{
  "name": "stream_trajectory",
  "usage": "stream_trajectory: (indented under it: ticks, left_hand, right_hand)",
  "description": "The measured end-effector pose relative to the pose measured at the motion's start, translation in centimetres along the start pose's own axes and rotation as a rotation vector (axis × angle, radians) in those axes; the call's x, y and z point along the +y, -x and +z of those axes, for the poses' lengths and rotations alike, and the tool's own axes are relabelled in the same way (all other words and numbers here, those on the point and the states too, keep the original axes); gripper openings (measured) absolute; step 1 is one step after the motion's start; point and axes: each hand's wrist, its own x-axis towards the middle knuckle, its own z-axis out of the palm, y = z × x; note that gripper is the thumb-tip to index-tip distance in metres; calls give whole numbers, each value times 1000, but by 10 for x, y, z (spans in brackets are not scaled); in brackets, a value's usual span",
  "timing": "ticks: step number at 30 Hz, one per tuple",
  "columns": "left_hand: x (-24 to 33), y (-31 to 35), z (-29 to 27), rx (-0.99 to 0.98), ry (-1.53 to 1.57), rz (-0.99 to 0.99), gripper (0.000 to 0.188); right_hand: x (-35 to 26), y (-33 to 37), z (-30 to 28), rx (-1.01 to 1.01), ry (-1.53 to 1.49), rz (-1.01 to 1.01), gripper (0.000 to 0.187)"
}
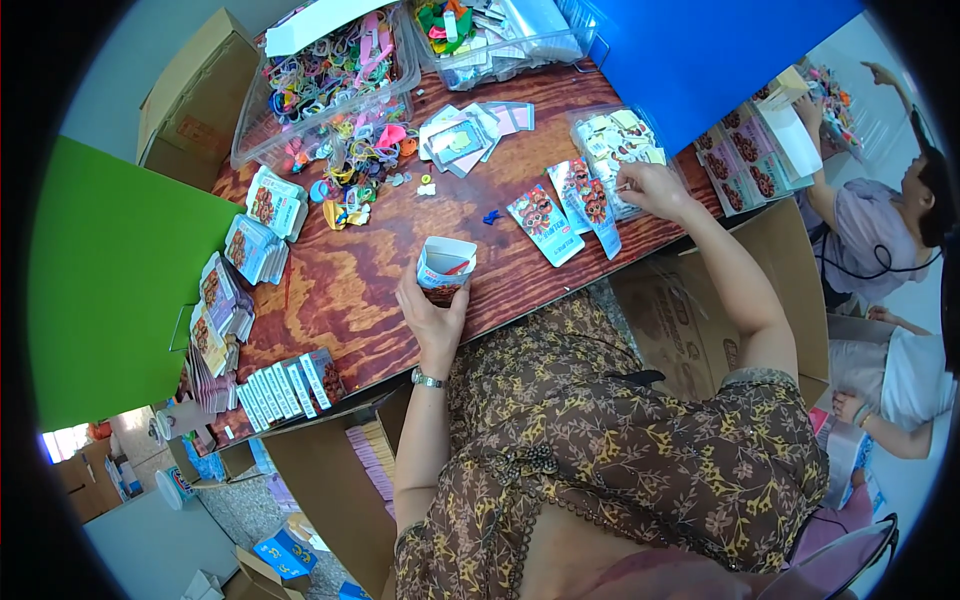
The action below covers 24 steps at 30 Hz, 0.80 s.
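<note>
My left hand wraps around a small printed carton, which stands upright with its top open. Something red shows inside the carton. At the right edge of the table, my right hand is over a clear plastic tub of small white and yellowish pieces, its fingers pinched together. What those fingers hold, if anything, is hidden. Beside the tub lie several flat blue, red-printed packets. Between the carton and the packets sits a small dark blue piece.
Clear bins of colourful bands and trinkets fill the far side, with loose trinkets spilling out. Cards lie mid-table. Flattened cartons stack at left, near a row of filled cartons. Green and blue panels flank the table; other people work at right.
</note>
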Motion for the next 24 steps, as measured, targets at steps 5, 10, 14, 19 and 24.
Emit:
stream_trajectory:
  ticks: [5,10,14,19,24]
  left_hand:
    - [3,-1,-1,1,5,7,78]
    - [3,-1,0,4,-9,13,78]
    - [3,0,0,2,-6,12,78]
    - [1,0,3,15,-2,20,79]
    - [-1,1,2,18,0,9,79]
  right_hand:
    - [4,4,8,75,86,-24,19]
    - [5,0,9,8,41,-18,15]
    - [9,-1,6,-40,-35,-27,16]
    - [1,0,0,-79,-20,90,22]
    - [0,3,8,19,125,22,23]
